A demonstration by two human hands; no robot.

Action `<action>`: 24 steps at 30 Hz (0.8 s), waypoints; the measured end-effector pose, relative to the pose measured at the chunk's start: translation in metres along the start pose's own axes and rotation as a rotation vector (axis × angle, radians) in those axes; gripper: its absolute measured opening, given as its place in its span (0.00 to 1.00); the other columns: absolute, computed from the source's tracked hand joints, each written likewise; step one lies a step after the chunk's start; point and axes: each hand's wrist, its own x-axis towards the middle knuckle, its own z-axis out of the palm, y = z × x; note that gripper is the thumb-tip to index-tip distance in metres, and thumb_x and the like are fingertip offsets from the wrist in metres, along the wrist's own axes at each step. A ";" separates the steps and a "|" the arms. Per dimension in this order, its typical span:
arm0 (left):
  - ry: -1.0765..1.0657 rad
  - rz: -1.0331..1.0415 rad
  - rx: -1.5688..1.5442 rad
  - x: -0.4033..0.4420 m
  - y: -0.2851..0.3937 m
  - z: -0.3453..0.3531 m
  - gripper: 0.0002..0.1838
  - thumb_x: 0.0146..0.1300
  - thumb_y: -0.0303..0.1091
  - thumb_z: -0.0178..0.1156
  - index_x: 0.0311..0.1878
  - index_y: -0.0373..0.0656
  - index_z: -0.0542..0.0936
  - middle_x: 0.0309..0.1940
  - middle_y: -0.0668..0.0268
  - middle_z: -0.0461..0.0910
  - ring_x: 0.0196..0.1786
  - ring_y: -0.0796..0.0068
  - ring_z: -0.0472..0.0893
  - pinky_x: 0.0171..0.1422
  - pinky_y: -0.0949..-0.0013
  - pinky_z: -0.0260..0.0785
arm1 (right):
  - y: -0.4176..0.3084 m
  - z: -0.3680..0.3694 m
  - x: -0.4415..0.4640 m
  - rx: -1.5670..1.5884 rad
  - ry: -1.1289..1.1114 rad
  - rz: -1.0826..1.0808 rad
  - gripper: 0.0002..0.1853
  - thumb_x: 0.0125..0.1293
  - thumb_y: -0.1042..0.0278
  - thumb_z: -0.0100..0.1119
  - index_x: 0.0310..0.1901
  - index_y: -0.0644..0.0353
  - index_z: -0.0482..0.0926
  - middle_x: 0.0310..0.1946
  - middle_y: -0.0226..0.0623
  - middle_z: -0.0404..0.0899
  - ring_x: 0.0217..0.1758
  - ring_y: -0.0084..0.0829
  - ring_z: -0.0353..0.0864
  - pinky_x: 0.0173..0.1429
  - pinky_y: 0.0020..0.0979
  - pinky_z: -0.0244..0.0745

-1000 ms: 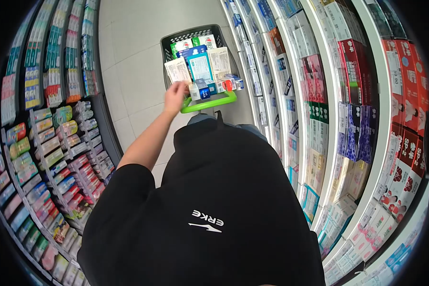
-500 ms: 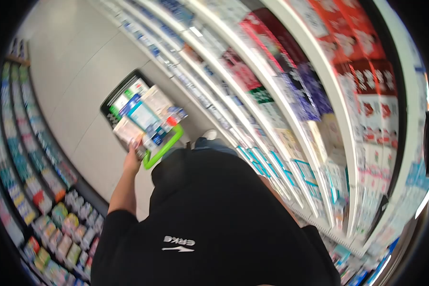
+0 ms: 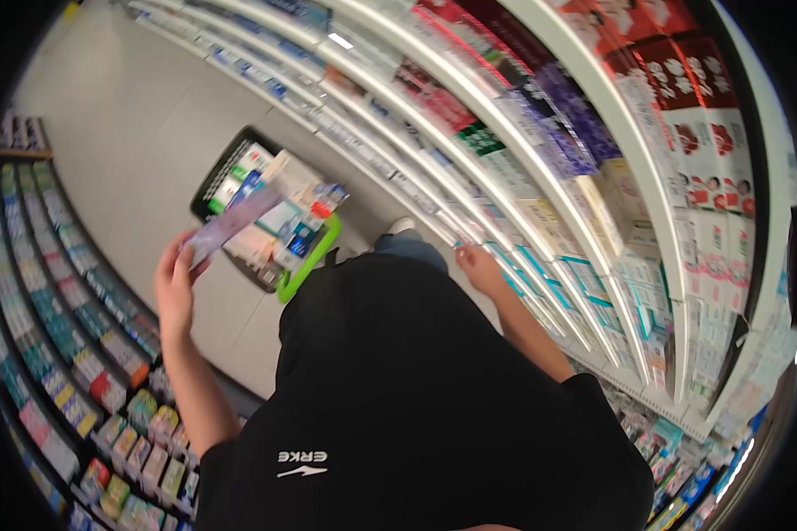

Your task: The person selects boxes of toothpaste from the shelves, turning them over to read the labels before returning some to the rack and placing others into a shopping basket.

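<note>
Purple, the packet (image 3: 242, 219) gripped near one end by the left hand (image 3: 177, 267) risked falling outside the basket (image 3: 218, 170) if pressure slackened; whether the right hand (image 3: 480, 269) held anything was unclear.

The long pale-purple package (image 3: 236, 221) is motion-blurred, its print unreadable, and hides part of the teal-and-white rectangular box (image 3: 284, 218) behind

Long slim purple pack (image 3: 236, 221), blurred, print unreadable. Held by one end in left hand (image 3: 179, 267), slanted, far end above the loaded basket (image 3: 217, 179).
</note>
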 end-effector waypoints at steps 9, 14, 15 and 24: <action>-0.394 -0.489 -0.970 -0.035 0.038 0.111 0.27 0.78 0.50 0.50 0.66 0.36 0.73 0.56 0.55 0.83 0.52 0.63 0.87 0.53 0.64 0.86 | -0.264 -0.104 0.022 0.852 -0.150 -0.729 0.44 0.75 0.60 0.59 0.82 0.60 0.44 0.81 0.47 0.52 0.80 0.38 0.61 0.76 0.42 0.62; -0.533 -0.578 -0.993 -0.051 0.048 0.128 0.29 0.77 0.52 0.51 0.69 0.36 0.70 0.58 0.53 0.82 0.53 0.58 0.87 0.54 0.62 0.86 | -0.282 -0.107 0.008 0.785 -0.072 -0.480 0.37 0.77 0.71 0.55 0.81 0.60 0.51 0.72 0.45 0.67 0.71 0.31 0.70 0.73 0.34 0.65; -0.584 -0.579 -0.994 -0.050 0.049 0.127 0.30 0.77 0.52 0.51 0.69 0.36 0.70 0.59 0.53 0.82 0.54 0.57 0.87 0.55 0.62 0.85 | -0.282 -0.102 0.008 0.912 -0.008 -0.432 0.32 0.77 0.75 0.54 0.79 0.61 0.56 0.66 0.43 0.74 0.66 0.28 0.73 0.70 0.32 0.68; -0.569 -0.610 -1.150 -0.045 0.050 0.152 0.30 0.76 0.48 0.52 0.69 0.34 0.69 0.55 0.41 0.80 0.50 0.56 0.86 0.53 0.67 0.85 | -0.265 -0.081 0.009 1.519 -0.093 -0.469 0.37 0.76 0.54 0.60 0.77 0.55 0.53 0.68 0.39 0.71 0.73 0.35 0.69 0.76 0.46 0.62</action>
